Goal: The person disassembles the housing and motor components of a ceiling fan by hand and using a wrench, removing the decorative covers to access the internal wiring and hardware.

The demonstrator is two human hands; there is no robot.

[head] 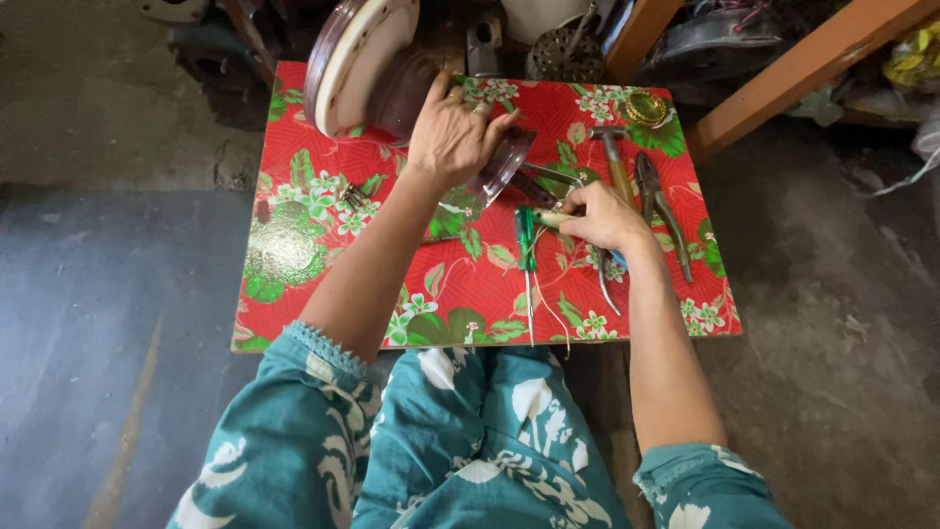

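Head view, looking straight down over teal patterned sleeves and lap onto a small low table [294, 245] covered in a red cloth with green and white flowers. Left hand [455, 137] spread wide, palm down, fingers splayed over a dark rounded metal housing [504, 167] near the table's far edge. Just behind and left of that housing, a large disc-shaped part [357, 59] with a pale face and dark rim, tilted up on its edge at the far left corner. Right hand [602, 217] closed around a slim tool with a pale handle [550, 219], handle end poking out leftward from the fist, working end hidden under the hand. Just left of that fist, a green-handled screwdriver [526, 240] lying flat, shaft pointing toward the near edge of the table. Beyond the right hand, a hammer [615, 162] with a wooden handle, head away from the person, and beside it on the right a pair of pliers [661, 211] lying lengthwise. At the far right corner, a small round brass-coloured piece [646, 108]. Near the left-centre of the cloth, a small dark metal bit [352, 196], too small to identify. Around the table, grey concrete floor; beyond it, wooden beams [803, 69] slanting up to the right.
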